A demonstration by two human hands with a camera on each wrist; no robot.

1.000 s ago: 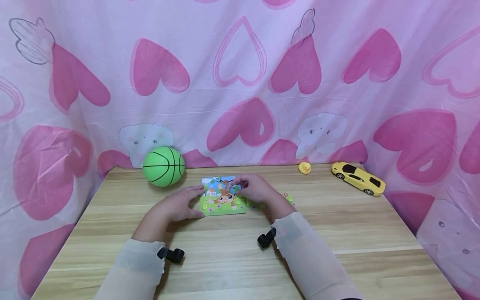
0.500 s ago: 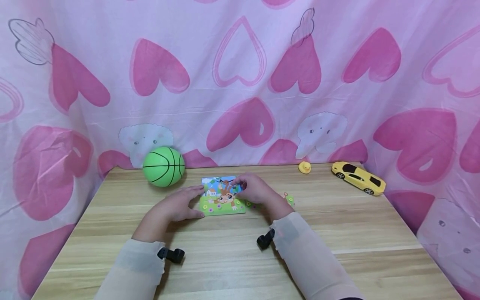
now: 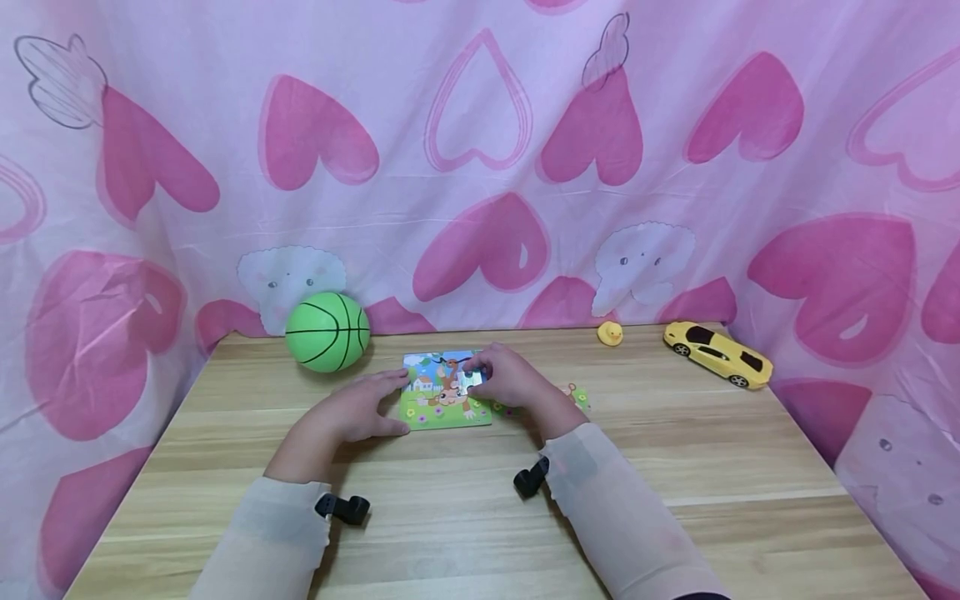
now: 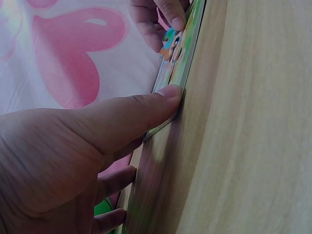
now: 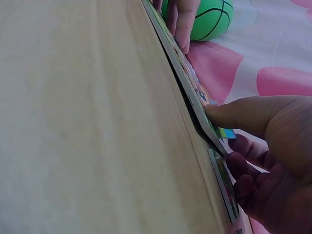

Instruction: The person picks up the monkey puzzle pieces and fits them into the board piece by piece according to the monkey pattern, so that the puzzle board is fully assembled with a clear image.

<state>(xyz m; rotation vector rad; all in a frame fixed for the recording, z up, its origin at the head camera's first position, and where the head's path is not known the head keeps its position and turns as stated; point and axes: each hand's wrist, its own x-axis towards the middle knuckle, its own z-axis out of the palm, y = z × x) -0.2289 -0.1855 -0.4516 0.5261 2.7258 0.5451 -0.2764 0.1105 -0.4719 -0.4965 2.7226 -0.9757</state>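
Note:
A jigsaw puzzle (image 3: 435,415) with a monkey picture lies flat on the wooden table. My left hand (image 3: 356,410) rests at its left side, fingers fairly straight; in the left wrist view the thumb (image 4: 168,92) presses on the board's edge. My right hand (image 3: 513,385) is over the right part of the puzzle. There it pinches a puzzle piece (image 5: 227,133), which sticks up tilted from the board in the right wrist view. A pale patch (image 3: 470,382) shows in the picture beside its fingers. Much of the piece is hidden by the fingers.
Partly under the right wrist lies another flat green picture piece (image 3: 580,398). A green ball (image 3: 327,332) stands at the back left. At the back right are a yellow duck (image 3: 610,334) and a yellow toy car (image 3: 716,356). A pink heart-patterned cloth (image 3: 480,242) hangs behind the table.
At the right hand's fingers a puzzle piece has come up out of the picture, baring a pale patch. The left hand has stayed in place.

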